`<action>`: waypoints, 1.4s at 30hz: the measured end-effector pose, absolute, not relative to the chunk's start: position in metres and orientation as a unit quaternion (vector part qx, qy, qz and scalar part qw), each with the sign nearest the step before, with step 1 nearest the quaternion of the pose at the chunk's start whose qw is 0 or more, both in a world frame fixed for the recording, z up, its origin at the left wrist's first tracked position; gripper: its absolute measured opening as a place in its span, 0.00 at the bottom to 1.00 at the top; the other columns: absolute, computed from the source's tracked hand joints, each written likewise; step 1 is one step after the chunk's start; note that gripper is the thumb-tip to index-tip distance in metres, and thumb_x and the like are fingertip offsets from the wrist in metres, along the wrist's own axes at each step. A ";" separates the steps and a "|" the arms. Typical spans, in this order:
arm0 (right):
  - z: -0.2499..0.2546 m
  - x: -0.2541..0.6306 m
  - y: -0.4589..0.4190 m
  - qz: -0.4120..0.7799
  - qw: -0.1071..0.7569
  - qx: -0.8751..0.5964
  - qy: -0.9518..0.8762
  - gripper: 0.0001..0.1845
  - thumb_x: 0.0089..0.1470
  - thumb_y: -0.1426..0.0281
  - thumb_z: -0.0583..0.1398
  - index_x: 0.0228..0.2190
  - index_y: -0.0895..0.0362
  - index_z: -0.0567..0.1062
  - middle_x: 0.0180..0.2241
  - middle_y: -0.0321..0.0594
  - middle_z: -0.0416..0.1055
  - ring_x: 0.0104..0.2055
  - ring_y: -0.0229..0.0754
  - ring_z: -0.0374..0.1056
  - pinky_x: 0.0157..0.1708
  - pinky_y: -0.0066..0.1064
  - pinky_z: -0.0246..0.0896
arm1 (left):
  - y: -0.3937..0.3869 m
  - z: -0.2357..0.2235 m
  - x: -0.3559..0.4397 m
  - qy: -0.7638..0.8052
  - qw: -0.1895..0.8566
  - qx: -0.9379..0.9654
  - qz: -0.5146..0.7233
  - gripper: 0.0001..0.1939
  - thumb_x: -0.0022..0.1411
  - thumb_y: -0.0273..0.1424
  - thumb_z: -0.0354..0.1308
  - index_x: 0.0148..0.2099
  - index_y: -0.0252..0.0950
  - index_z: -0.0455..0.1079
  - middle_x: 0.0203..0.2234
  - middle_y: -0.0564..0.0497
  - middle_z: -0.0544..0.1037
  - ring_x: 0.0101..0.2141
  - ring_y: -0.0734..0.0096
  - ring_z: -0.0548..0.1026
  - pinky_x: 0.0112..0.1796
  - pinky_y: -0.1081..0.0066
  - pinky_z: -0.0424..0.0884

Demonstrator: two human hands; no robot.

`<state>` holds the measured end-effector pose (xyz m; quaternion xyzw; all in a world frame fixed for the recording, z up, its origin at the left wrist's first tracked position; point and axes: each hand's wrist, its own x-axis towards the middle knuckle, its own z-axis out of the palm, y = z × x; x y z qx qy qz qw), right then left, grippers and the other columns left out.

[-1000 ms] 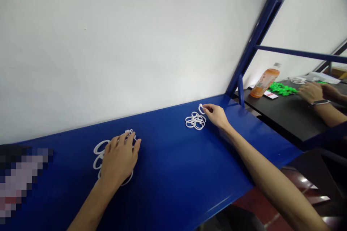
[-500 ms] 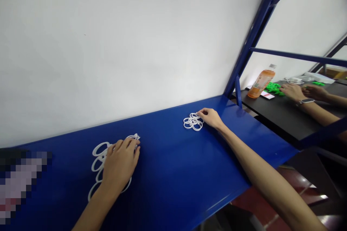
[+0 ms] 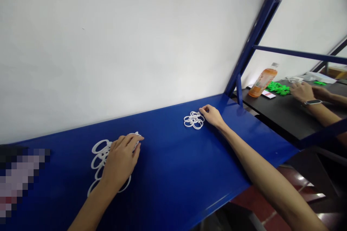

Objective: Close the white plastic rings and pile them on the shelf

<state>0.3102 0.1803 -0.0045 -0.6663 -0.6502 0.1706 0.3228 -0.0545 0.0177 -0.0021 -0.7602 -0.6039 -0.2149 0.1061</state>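
Light Touch, One at a Time

The right hand [image 3: 213, 116] is at the right-hand edge of a small cluster of white loops [image 3: 193, 119], which lies flat, its loops overlapping, on the blue counter [image 3: 162, 166] near the wall [image 3: 151, 43]. Its thumb and forefinger are together or nearly so at the cluster's rim; whether a loop is pinched between them cannot be told. The left hand [image 3: 119, 158] is palm down over a broader group of white loops [image 3: 104, 155], hiding its middle. Its thumb stands a little apart from the other fingers, with some white showing between; whether they grip anything is unclear.

Because the loops overlap and look thin, they would probably catch on one another, so each is best taken by a single rim, thumb against forefinger, and moved straight up or down rather than dragged sideways. Keeping the right wrist clear of the cluster should avoid nudging it. On the left, a pressing palm would likely shift several loops at once; working with the fingertips alone, wrist raised, should leave the neighbours undisturbed.
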 end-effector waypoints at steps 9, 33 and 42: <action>-0.003 0.309 0.181 0.175 0.323 -0.670 -0.645 0.11 0.60 0.64 0.59 0.37 0.59 0.78 0.38 0.43 0.78 0.40 0.41 0.73 0.41 0.28 0.62 | 0.017 -0.001 -0.058 -0.705 0.074 -0.699 -0.097 0.22 0.66 0.39 0.47 0.54 0.36 0.72 0.46 0.43 0.77 0.49 0.49 0.70 0.49 0.52 0.66; 0.032 0.201 0.053 0.369 0.319 -0.349 -0.800 0.09 0.64 0.62 0.59 0.40 0.55 0.74 0.34 0.36 0.77 0.35 0.39 0.72 0.36 0.30 0.66 | -0.004 0.002 -0.012 -0.473 0.149 -0.788 -0.364 0.23 0.65 0.40 0.60 0.57 0.35 0.64 0.44 0.44 0.76 0.47 0.59 0.73 0.50 0.61 0.71; 0.009 0.185 0.042 0.371 0.320 -0.366 -0.791 0.04 0.64 0.70 0.57 0.35 0.56 0.71 0.27 0.33 0.74 0.26 0.35 0.69 0.28 0.25 0.60 | -0.003 0.003 0.000 -0.481 0.032 -0.772 -0.414 0.15 0.67 0.38 0.58 0.53 0.40 0.68 0.43 0.47 0.77 0.41 0.66 0.77 0.44 0.65 0.75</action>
